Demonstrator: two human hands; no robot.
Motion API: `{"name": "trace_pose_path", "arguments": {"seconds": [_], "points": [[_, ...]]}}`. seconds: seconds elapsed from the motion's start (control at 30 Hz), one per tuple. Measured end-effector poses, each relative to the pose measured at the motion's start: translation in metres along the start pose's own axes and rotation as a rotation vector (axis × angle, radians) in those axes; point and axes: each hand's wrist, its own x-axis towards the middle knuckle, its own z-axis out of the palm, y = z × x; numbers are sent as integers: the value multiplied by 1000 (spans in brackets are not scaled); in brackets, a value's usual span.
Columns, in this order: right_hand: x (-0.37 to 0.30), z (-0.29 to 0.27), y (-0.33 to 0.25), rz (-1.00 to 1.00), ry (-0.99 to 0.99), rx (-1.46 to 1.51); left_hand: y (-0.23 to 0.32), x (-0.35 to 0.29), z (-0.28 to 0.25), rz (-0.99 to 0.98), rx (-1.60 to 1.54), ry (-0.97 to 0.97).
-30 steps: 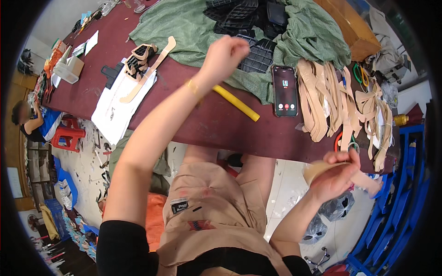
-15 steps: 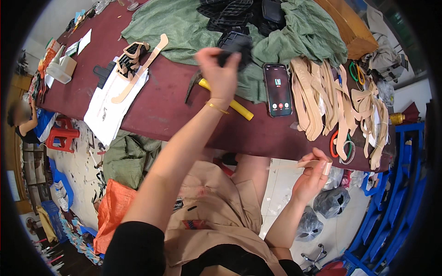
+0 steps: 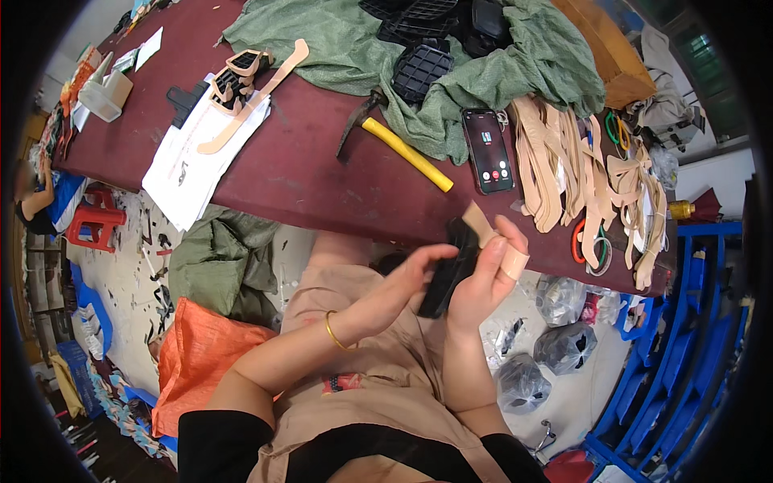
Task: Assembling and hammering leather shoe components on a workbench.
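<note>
In front of my lap, a black moulded plastic piece [image 3: 451,270] is held tilted between my two hands. My left hand [image 3: 398,286] has its fingers against the piece's near left side. On the other side, my right hand [image 3: 481,282] holds a beige strip [image 3: 478,222], which loops around its fingers and sticks up beside the black piece. The right palm and thumb rest along the piece. Similar black grid-patterned pieces [image 3: 423,71] lie on the green woven sack [image 3: 334,60] at the table's far side.
On the dark red table [image 3: 298,181] are a yellow-handled hammer [image 3: 408,154], a phone [image 3: 488,151], bundles of beige strips [image 3: 555,165] and scissors [image 3: 586,241]. White papers [image 3: 189,181] carry beige-wrapped black pieces [image 3: 235,84]. A blue rack [image 3: 672,354] stands right.
My left hand has come back from the green sack with a black piece, down toward my lap. My right hand has moved left to meet it, keeping the beige strip.
</note>
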Motion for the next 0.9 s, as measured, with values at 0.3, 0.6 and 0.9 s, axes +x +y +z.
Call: {"name": "trace_pose_path", "arguments": {"seconds": [0.3, 0.6, 0.9], "points": [[23, -7, -33, 84, -15, 470, -17, -29, -37, -458, -112, -214], [-43, 43, -71, 387, -976, 486, -2, -8, -18, -134, -577, 12], [-65, -11, -31, 437, -472, 186, 36, -19, -13, 113, -452, 364]]}}
